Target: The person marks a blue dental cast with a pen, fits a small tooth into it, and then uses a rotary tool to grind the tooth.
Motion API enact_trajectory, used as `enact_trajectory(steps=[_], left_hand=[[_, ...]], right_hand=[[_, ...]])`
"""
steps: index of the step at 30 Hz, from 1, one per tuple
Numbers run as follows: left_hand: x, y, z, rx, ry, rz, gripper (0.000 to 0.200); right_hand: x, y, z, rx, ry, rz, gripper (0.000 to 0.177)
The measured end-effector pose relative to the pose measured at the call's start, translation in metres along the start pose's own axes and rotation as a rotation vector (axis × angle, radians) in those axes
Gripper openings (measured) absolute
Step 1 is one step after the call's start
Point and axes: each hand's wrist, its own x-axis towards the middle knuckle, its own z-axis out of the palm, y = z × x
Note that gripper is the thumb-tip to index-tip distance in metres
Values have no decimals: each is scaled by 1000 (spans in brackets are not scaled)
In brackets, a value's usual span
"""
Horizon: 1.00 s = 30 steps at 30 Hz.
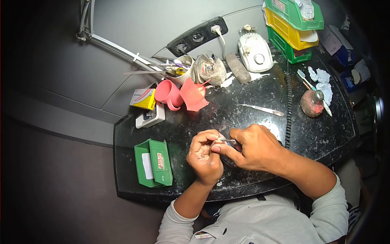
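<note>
Over the front of the black workbench [227, 110], my two hands meet. My right hand [258, 148] is wrapped round a rotary handpiece [232, 142], most of which its fingers hide. The handpiece's thin metal tip points left to a small whitish piece [219, 140]. My left hand [205, 156] pinches that piece between thumb and fingertips, and I cannot tell its exact kind. White dust marks the left fingers. A black coiled cord [289, 110] runs down the bench and passes behind my right wrist. Above my hands lies a scalpel [262, 110].
At left stands a green bin [162, 162] with paper inside. Pink cups [167, 94], a tool pot [185, 69] and a white control unit [256, 53] line the back. Stacked bins [290, 24] rise back right. A round reddish pot [312, 105] and toothbrush [305, 79] lie right.
</note>
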Motion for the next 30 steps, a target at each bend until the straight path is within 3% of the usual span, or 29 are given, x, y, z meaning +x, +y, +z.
enact_trajectory(steps=[16,30], left_hand=[[1,3,-1,112,-26,114,22],[0,1,-2,135,-23,101,21]], right_hand=[[-1,-1,0,0,28,-22,64],[0,-1,0,-15,27,-13,64]])
